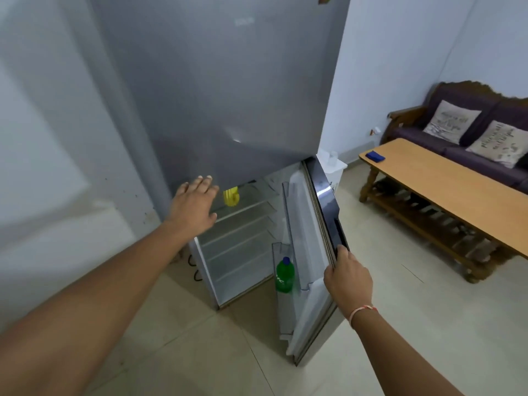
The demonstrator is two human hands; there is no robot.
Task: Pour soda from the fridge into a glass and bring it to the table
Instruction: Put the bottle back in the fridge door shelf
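Observation:
A tall grey fridge (pixel 217 90) stands in front of me with its lower door (pixel 323 224) swung open to the right. A green soda bottle (pixel 285 275) with a blue cap stands upright in the door's lower shelf. My right hand (pixel 347 277) grips the outer edge of the open door. My left hand (pixel 194 205) is stretched out with fingers apart in front of the upper left of the open compartment, holding nothing. A clear glass (pixel 332 158) seems to stand on a white unit behind the door.
A yellow object (pixel 231 197) sits on the fridge's top glass shelf; the lower shelves look bare. A long wooden table (pixel 445 187) with a blue item (pixel 375 156) stands at the right, a purple sofa (pixel 468 132) with cushions behind it. Tiled floor lies below.

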